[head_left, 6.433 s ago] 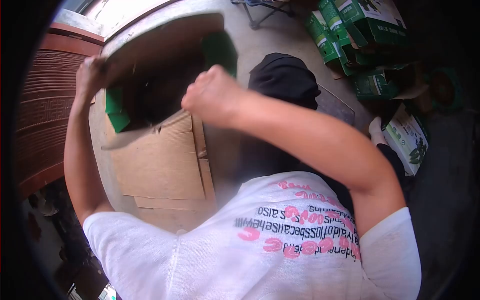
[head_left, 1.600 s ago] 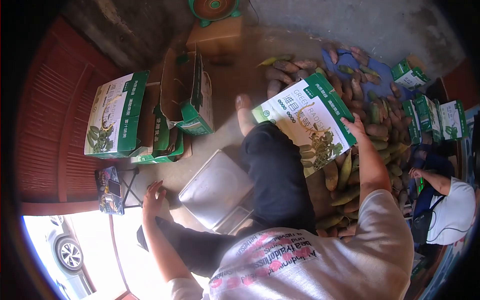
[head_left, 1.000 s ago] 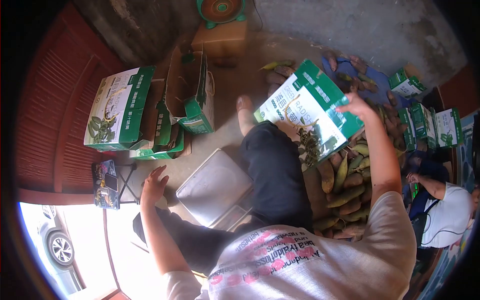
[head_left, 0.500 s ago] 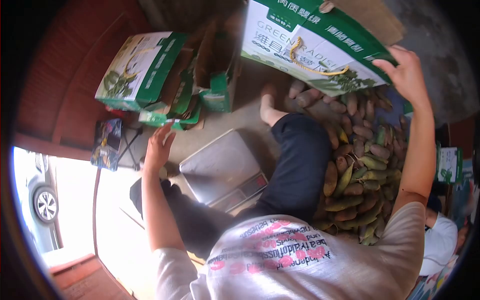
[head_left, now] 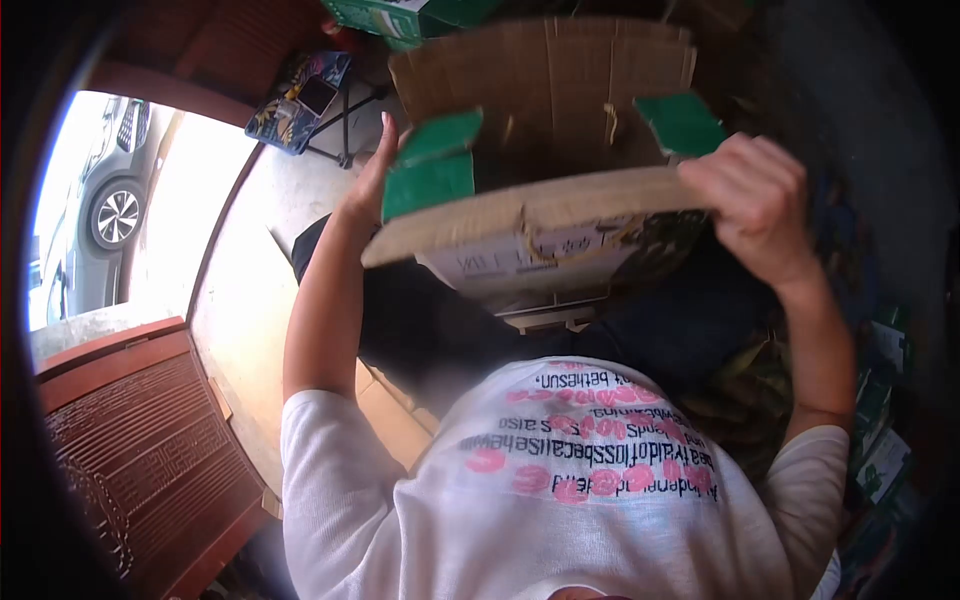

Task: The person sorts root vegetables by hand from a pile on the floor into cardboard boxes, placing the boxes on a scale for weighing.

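Observation:
A large cardboard box [head_left: 560, 90] with green side flaps stands in front of my torso, its top open and its brown inside showing. Its printed outer face, with a yellow rope handle, is toward me. My right hand [head_left: 750, 195] is closed on the box's near right corner. Along the left side, my left hand [head_left: 372, 175] lies against the box by a green flap, fingers stretched and pointing up. The box hides part of that hand and the floor beneath.
A small stool [head_left: 290, 100] with a phone on it stands at the upper left, near another green box [head_left: 400, 18]. Dark red carved furniture [head_left: 160, 450] is at the lower left. Vegetables [head_left: 745, 385] lie right of my legs. A car [head_left: 110, 210] is outside.
The box has come from the upper right to in front of my body, now with its open top showing. My left hand has moved up to its side. The view has shifted.

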`<state>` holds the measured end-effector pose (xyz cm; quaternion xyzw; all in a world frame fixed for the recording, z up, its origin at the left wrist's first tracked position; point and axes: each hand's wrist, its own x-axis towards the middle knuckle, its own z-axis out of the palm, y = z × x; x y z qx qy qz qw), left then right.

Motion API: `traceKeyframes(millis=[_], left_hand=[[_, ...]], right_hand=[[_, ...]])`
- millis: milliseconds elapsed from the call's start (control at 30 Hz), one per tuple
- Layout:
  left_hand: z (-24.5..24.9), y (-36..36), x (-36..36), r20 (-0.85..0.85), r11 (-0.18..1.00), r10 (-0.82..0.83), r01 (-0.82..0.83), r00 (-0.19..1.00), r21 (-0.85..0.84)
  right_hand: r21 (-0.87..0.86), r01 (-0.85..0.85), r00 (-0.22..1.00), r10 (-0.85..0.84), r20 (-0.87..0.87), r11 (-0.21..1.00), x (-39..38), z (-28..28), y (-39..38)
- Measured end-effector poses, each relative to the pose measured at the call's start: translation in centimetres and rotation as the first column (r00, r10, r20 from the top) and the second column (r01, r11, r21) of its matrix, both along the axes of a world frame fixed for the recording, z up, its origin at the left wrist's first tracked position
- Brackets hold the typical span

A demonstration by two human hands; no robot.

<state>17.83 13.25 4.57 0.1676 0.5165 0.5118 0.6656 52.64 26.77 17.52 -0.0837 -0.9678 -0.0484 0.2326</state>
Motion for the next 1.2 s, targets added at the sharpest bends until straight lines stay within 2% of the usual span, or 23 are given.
traceKeyframes(millis=[33, 167, 300, 400, 433, 533, 567, 600, 633, 667, 733, 833, 867, 933, 967, 1033, 1100, 1133, 1167, 1200], left_hand=[[-0.8, -0.1, -0.7, -0.068, 0.995, -0.087, 0.09, 0.994, 0.046], [-0.9, -0.6, -0.4, 0.064, 0.994, 0.03, -0.036, 0.997, 0.105], [-1.2, 0.2, -1.3, -0.073, 0.978, 0.13, -0.116, 0.989, 0.175], [-0.3, -0.2, -0.6, -0.259, 0.993, 0.105, -0.088, 0.96, 0.074], [-1.9, -0.2, -1.5, -0.217, 0.995, 0.047, -0.025, 0.975, 0.1], [-4.9, -1.0, -4.2, -0.231, 0.999, 0.031, -0.037, 0.972, -0.022], [-7.3, -1.4, -6.7, 0.042, 0.982, -0.107, 0.099, 0.993, 0.159], [-10.2, -1.7, -9.9, 0.284, 0.914, -0.291, 0.178, 0.914, 0.365], [-5.9, -1.5, -6.0, 0.101, 0.929, -0.138, 0.094, 0.985, 0.357], [-1.3, -1.3, -2.0, -0.104, 0.942, 0.019, 0.017, 0.994, 0.335], [-0.6, -1.3, -2.1, -0.263, 0.842, -0.015, 0.154, 0.965, 0.517], [-0.6, -1.6, -1.9, -0.515, 0.849, 0.054, 0.232, 0.856, 0.475], [-1.0, -1.8, -2.5, -0.578, 0.889, 0.023, 0.248, 0.816, 0.385], [-1.3, -1.9, -2.7, -0.688, 0.944, -0.058, 0.264, 0.723, 0.198], [-1.5, -1.9, -2.3, -0.67, 0.962, -0.014, 0.192, 0.742, 0.193], [-2.7, -1.9, -2.9, -0.744, 0.972, -0.003, 0.177, 0.668, 0.155], [-2.5, -2.0, -2.4, -0.789, 0.978, 0.047, 0.134, 0.612, 0.162], [-2.4, -2.3, -2.6, -0.812, 0.993, 0.013, 0.087, 0.583, 0.078], [-3.1, -2.3, -3.0, -0.829, 0.986, 0.016, 0.13, 0.56, 0.107], [-3.5, -2.3, -3.6, -0.844, 0.99, -0.03, 0.134, 0.535, 0.05]], right_hand=[[-0.009, 0.0, 1.0, 0.0, -0.006, 1.0, -0.4, -1.1, -0.4], [-0.084, 0.011, 0.999, -0.015, -0.043, 0.996, 0.0, -3.6, -1.6], [-0.177, 0.033, 0.999, -0.032, 0.006, 0.984, 0.2, -5.6, -2.7], [-0.22, 0.062, 0.998, -0.066, -0.008, 0.974, 0.7, -8.1, -3.4], [-0.23, 0.078, 0.997, -0.08, -0.001, 0.97, 0.8, -8.8, -3.6], [-0.251, 0.089, 0.995, -0.1, -0.031, 0.964, 0.6, -9.5, -4.5], [-0.221, 0.099, 0.993, -0.11, -0.038, 0.97, 0.6, -9.6, -4.7], [-0.229, 0.083, 0.994, -0.095, -0.044, 0.97, 0.5, -9.5, -4.9], [-0.239, 0.071, 0.995, -0.085, -0.048, 0.968, 0.6, -9.5, -5.1], [-0.25, 0.059, 0.996, -0.074, -0.053, 0.966, 0.6, -9.5, -5.2], [-0.228, 0.059, 0.994, -0.078, -0.074, 0.972, 0.8, -9.7, -5.4], [-0.216, 0.082, 0.99, -0.105, -0.096, 0.973, 1.0, -9.8, -5.6], [-0.223, 0.083, 0.988, -0.11, -0.112, 0.971, 1.1, -9.9, -5.7], [-0.25, 0.089, 0.985, -0.123, -0.122, 0.964, 1.3, -9.9, -6.0], [-0.27, 0.097, 0.985, -0.131, -0.112, 0.958, 1.4, -9.7, -6.2], [-0.291, 0.113, 0.985, -0.146, -0.093, 0.95, 1.4, -9.7, -6.4], [-0.296, 0.083, 0.975, -0.139, -0.174, 0.952, 1.4, -10.2, -6.7], [-0.289, 0.092, 0.967, -0.155, -0.203, 0.953, 1.7, -10.4, -6.8], [-0.315, 0.103, 0.966, -0.17, -0.196, 0.944, 2.2, -10.4, -7.0], [-0.342, 0.122, 0.963, -0.194, -0.186, 0.932, 2.7, -10.4, -7.3]])
